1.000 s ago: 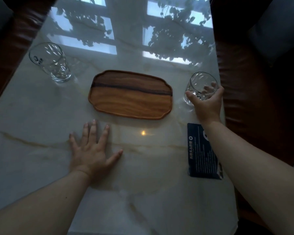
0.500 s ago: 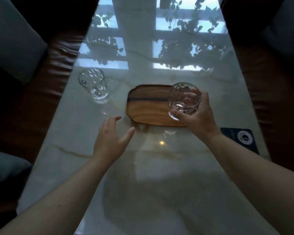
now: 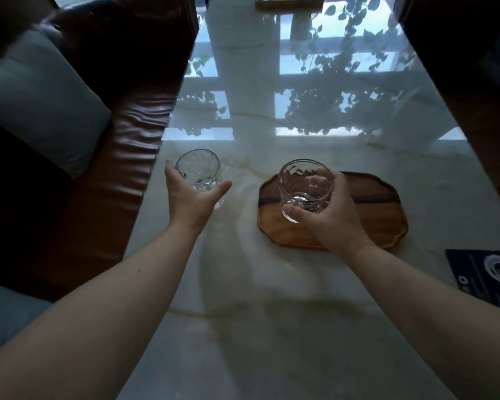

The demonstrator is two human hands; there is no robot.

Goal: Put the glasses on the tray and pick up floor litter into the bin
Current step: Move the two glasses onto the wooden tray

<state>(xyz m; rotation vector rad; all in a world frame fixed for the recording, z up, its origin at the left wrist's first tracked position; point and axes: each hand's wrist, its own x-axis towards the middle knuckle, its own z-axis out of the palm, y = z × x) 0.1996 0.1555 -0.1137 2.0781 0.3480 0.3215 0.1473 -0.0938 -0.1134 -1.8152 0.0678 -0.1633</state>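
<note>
Dim daylight is glaring off the glossy table (image 3: 272, 284), mirroring a window; sofas (image 3: 98, 197) are sinking into shadow, edges bending.

Right hand (image 3: 334, 219): wrapped around a clear faceted drinking glass (image 3: 305, 189), thumb on the near side of its base and fingers round the far side; glass upright.
Under that grip: an oval brown wooden tray (image 3: 384, 217) with a dark stripe; whether the glass touches it cannot be told.
Left hand (image 3: 194, 202): spread and cupped at a second clear patterned glass (image 3: 198, 173), thumb and fingers apart on either side of it; contact unclear.
Under that grip: the glossy pale marble table (image 3: 272, 327), left of the tray.
Right of the right wrist: a dark blue printed card (image 3: 485, 274) on the table.
Left of the left hand: a brown leather sofa (image 3: 113, 180) with a grey cushion (image 3: 41, 102).
</note>
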